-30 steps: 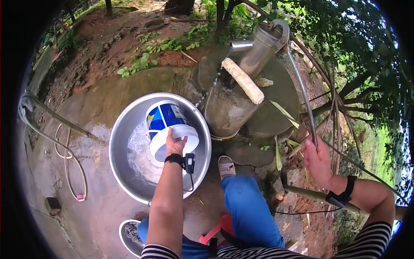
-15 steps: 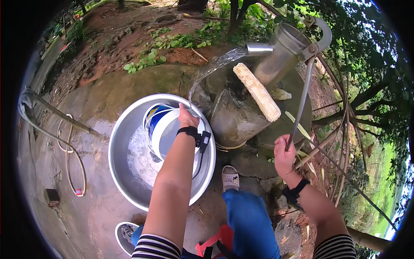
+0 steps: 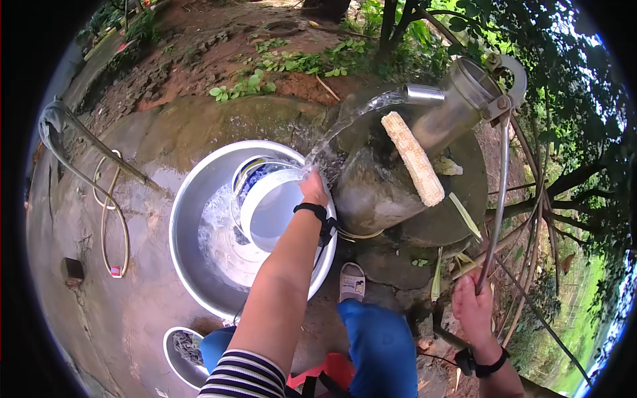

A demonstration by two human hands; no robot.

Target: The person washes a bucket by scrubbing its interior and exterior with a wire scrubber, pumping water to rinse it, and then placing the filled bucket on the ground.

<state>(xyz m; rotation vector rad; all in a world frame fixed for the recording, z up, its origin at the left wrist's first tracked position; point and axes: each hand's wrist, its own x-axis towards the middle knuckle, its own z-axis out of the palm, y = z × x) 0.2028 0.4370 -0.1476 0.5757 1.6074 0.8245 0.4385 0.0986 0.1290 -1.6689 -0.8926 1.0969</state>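
Note:
A large metal basin (image 3: 188,265) stands on the wet ground with some water in it. Inside it a blue and white bucket (image 3: 269,205) is tilted, its pale opening facing up toward me. My left hand (image 3: 314,188) grips the bucket's rim at the right side, its fingers partly hidden by splashing water. Water pours in an arc from the spout (image 3: 424,95) of a metal hand pump (image 3: 458,106) onto that hand and the rim. My right hand (image 3: 474,302) is wrapped round the lower end of the pump handle (image 3: 496,232).
A corn cob (image 3: 413,159) lies on the concrete pump base (image 3: 375,192). At the left a hose (image 3: 125,232) hangs by a pole. A small basin (image 3: 174,358) with dark contents sits near my legs. Branches and leaves fill the right side.
Water now streams strongly from the spout, where it only dripped at first. My left hand and the bucket have shifted right, the bucket's opening turning upward. The pump handle moved with my right hand.

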